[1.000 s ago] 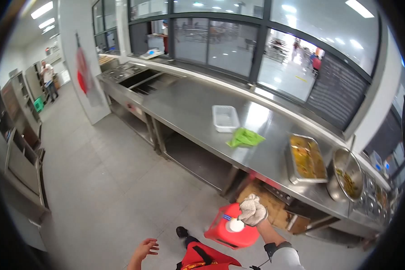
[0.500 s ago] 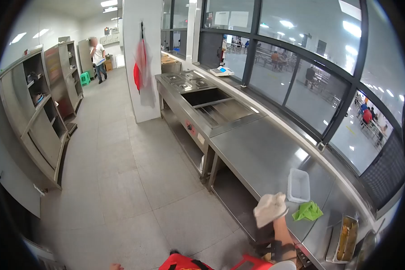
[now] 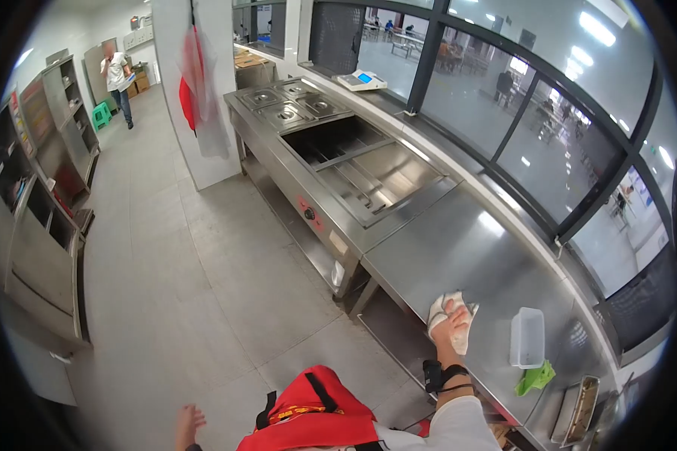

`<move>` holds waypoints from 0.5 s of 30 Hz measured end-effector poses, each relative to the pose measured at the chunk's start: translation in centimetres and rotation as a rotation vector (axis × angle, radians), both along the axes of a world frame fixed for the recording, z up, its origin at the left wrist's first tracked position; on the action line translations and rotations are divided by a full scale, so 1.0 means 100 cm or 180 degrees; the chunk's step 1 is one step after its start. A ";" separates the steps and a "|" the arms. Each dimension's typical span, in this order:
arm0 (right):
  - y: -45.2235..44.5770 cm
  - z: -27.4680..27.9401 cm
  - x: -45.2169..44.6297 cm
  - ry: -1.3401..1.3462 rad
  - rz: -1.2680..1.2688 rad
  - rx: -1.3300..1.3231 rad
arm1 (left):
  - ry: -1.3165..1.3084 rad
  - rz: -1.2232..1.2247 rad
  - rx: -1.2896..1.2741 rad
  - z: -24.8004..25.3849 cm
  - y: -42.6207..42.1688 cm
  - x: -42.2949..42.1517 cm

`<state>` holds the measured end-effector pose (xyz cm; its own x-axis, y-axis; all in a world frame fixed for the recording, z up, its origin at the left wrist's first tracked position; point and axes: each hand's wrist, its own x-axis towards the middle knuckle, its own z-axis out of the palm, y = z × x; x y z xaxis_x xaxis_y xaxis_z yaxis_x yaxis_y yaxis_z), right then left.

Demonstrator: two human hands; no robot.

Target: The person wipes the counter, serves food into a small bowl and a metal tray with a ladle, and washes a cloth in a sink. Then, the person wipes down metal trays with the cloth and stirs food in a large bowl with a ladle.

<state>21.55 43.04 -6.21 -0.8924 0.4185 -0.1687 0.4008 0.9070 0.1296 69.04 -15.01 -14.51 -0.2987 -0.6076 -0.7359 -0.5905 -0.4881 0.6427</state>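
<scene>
My right hand [image 3: 451,317] presses a white cloth [image 3: 465,338] against the steel counter [image 3: 436,240], near its front edge. Parts of the cloth stick out around the fingers. A black band [image 3: 445,376] circles that wrist. Right of the cloth stands a translucent plastic tub [image 3: 528,338], apart from my hand. A green cloth [image 3: 535,378] lies against the tub's near end. Low on the left, my left hand [image 3: 190,422] hangs over the floor, holding nothing, its fingers loosely apart.
A steel food-warming counter [image 3: 338,218] with lidded pans and open wells adjoins the worktop. A scale [image 3: 361,80] sits by the windows. A metal tray [image 3: 579,410] is at the lower right. Cabinets [image 3: 45,263] line the left; a person [image 3: 116,75] stands far back.
The white cloth, bunched in my raised right hand before, is now spread on the counter under it. My view has shifted right and down, and more of my left hand shows.
</scene>
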 end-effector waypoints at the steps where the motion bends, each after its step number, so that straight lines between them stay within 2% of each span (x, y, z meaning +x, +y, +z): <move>1: -0.023 0.004 -0.010 0.0015 0.0099 0.0100 | 0.0050 -0.0283 -0.0039 0.047 0.003 -0.070; 6: -0.085 -0.011 -0.077 0.0537 0.0223 0.0436 | 0.0337 -0.1076 -0.0009 0.064 -0.024 -0.251; 7: -0.095 -0.023 -0.091 0.0705 0.0250 0.0826 | 0.0302 -0.1164 0.0092 0.059 -0.027 -0.274; 10: -0.142 0.001 -0.133 0.0246 0.0128 0.0379 | 0.0161 -0.1514 0.0294 0.044 -0.043 -0.341; 11: -0.156 0.006 -0.142 0.0210 0.0133 0.0465 | -0.0004 -0.1676 0.0368 0.042 -0.042 -0.349; 14: -0.183 -0.010 -0.183 0.0965 0.0450 0.0041 | -0.0196 -0.1793 0.0524 0.042 -0.063 -0.377; 15: -0.189 -0.013 -0.194 0.0985 0.0562 0.0080 | -0.0199 -0.1759 0.0586 0.041 -0.067 -0.382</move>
